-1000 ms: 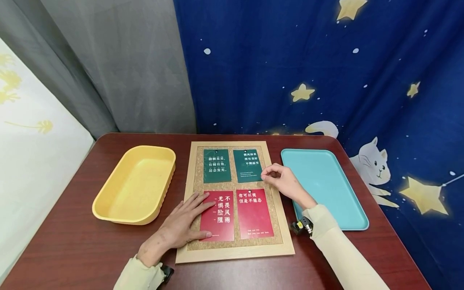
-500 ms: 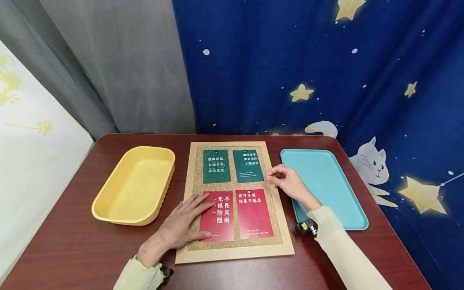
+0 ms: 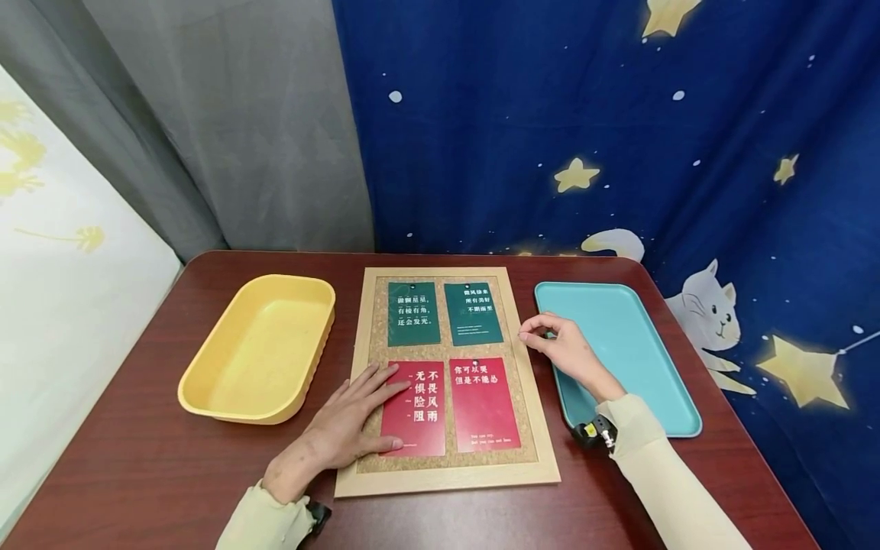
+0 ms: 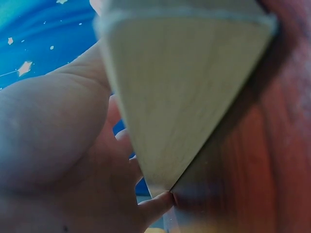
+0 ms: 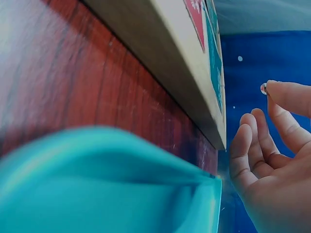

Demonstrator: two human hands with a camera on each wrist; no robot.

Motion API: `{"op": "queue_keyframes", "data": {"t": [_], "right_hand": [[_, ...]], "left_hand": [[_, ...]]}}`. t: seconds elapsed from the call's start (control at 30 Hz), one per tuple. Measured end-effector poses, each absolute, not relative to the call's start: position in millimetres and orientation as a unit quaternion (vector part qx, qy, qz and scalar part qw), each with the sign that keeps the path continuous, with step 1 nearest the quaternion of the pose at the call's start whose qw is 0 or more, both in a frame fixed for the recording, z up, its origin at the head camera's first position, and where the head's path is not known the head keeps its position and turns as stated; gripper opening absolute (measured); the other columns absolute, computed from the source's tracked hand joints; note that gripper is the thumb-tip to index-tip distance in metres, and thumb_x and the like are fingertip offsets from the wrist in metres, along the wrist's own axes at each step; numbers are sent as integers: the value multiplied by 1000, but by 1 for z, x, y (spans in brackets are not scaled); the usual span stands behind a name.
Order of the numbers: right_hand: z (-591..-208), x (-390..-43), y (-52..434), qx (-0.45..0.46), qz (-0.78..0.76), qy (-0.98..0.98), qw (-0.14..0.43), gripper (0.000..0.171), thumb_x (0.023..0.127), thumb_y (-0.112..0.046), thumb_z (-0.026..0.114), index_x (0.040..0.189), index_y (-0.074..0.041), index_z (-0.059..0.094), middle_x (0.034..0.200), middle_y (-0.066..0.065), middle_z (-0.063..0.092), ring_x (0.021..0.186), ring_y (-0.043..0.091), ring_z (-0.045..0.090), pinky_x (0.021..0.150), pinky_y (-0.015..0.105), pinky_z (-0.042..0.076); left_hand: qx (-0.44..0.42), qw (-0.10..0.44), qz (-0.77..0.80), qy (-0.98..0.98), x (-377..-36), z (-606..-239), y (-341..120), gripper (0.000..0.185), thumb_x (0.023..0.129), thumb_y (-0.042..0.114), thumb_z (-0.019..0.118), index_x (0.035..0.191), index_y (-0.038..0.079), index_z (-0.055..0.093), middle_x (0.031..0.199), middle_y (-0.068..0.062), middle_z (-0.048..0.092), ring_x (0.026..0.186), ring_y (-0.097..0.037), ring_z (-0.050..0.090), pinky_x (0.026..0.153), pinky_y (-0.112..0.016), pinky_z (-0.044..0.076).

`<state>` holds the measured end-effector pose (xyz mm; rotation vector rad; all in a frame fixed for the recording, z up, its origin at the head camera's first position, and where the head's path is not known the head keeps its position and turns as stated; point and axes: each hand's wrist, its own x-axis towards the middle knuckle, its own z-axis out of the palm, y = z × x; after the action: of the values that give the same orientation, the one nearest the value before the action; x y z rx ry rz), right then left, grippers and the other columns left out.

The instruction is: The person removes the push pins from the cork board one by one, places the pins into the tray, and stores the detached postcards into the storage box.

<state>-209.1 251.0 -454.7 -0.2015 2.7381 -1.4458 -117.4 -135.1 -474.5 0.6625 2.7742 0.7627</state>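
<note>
two hands: left hand (image 3: 347, 422) spread wide; right hand (image 3: 567, 347) narrowed to a fingertip pinch
left hand: lies across the left rail of the board (image 3: 447, 480), fingers apart, reaching onto the left red card (image 3: 422, 416); thumb tip at the card's lower left, longest fingers over its upper left
left wrist view: palm beside the blurred rail, one fingertip at its outer side
left sleeve (image 3: 264, 527): enters from the bottom, slanting up and rightward in the head view
right hand's catch: a tiny shiny bit (image 5: 264, 89), gripped at the tips of thumb and forefinger; too small to tell what it is; other fingers loosely curled
right hand's place: fingertips by the board's right rail, palm over the left side of the tray (image 3: 626, 344); whether the fingertips touch the rail, cannot tell
right sleeve (image 3: 674, 481): slants from lower right up and leftward
board: flat on the table (image 3: 137, 428), between the bin (image 3: 264, 351) and the tray
cards: left green card (image 3: 414, 315) and right green card (image 3: 473, 313) in the upper row; left red card and right red card (image 3: 485, 409) below
small dark dots: at the top edges of both green cards and the right red card
</note>
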Motion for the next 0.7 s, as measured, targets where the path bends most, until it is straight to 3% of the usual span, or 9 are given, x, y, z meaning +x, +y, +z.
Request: {"op": "queue_keyframes", "data": {"t": [0.27, 0.7], "right_hand": [[-458, -207, 260, -60, -465, 883, 20, 20, 100, -23, 71, 110, -7, 75, 110, 14, 68, 98, 25, 58, 73, 26, 52], [-456, -205, 276, -52, -453, 890, 13, 24, 100, -27, 71, 113, -7, 75, 119, 12, 71, 102, 19, 59, 85, 26, 49]], "left_hand": [[221, 98, 261, 934, -116, -475, -135, 84, 83, 56, 82, 156, 27, 49, 173, -5, 30, 163, -37, 17, 127, -69, 20], [229, 92, 257, 934, -117, -476, -134, 84, 84, 56, 81, 156, 27, 49, 173, -5, 29, 163, -37, 17, 127, -68, 21]]}}
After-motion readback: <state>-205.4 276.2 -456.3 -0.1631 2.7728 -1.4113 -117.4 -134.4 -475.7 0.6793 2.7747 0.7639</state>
